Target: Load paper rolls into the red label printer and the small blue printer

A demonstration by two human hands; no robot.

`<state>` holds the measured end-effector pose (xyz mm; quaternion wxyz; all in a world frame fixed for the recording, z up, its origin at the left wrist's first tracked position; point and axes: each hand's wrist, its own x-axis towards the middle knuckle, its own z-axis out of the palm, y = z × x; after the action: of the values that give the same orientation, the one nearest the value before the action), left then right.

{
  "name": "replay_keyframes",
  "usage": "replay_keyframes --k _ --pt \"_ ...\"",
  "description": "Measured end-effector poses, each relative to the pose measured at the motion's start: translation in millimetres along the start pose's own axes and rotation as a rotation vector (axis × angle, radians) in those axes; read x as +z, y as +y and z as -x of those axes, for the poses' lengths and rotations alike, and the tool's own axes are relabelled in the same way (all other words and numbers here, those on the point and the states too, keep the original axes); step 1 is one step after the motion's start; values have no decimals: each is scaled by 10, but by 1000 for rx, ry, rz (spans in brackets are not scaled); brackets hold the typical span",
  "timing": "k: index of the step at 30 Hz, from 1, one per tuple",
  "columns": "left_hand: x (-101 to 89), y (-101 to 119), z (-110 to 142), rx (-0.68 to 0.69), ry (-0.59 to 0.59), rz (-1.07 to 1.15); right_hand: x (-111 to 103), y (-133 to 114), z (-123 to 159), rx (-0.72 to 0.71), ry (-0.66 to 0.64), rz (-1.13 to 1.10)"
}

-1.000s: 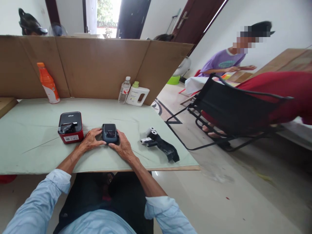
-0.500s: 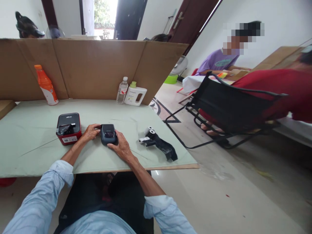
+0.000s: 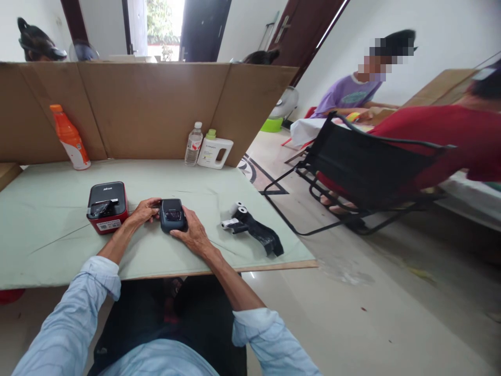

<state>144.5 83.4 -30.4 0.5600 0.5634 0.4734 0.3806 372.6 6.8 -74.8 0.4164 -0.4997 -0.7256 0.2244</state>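
Observation:
A small dark blue-grey portable printer (image 3: 173,220) with a dark window on top rests on the green-covered table between my hands. My right hand (image 3: 193,233) wraps its right side, with the thumb along the near edge. At the upper left side of the printer, the fingers of my left hand (image 3: 146,210) are bent against its edge; their tips are partly hidden. Left of my left hand stands a larger red and black printer (image 3: 108,207) with a white label on its front. Several small paper rolls (image 3: 241,210) and a black strip (image 3: 264,235) lie to the right.
A cardboard screen (image 3: 156,109) lines the table's far side. Before it stand an orange bottle (image 3: 71,138), a clear bottle (image 3: 193,146) and a white jug (image 3: 215,152). Right of the table is a black folding chair (image 3: 371,162) with a person in red; another person in purple sits beyond.
The view has shifted slightly, moving everything a little left in the picture. My hands keep their places on the portable printer, with only slight finger movement at the left.

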Motion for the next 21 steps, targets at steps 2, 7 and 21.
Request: replay_keyframes --k 2,7,21 --pt "2 4 1 -2 -4 17 -9 4 -13 -22 -16 8" --pt "18 -16 -12 -12 -7 55 10 39 -5 -53 -24 35" --pt "36 18 8 -39 -16 97 40 75 -6 -103 -43 102"
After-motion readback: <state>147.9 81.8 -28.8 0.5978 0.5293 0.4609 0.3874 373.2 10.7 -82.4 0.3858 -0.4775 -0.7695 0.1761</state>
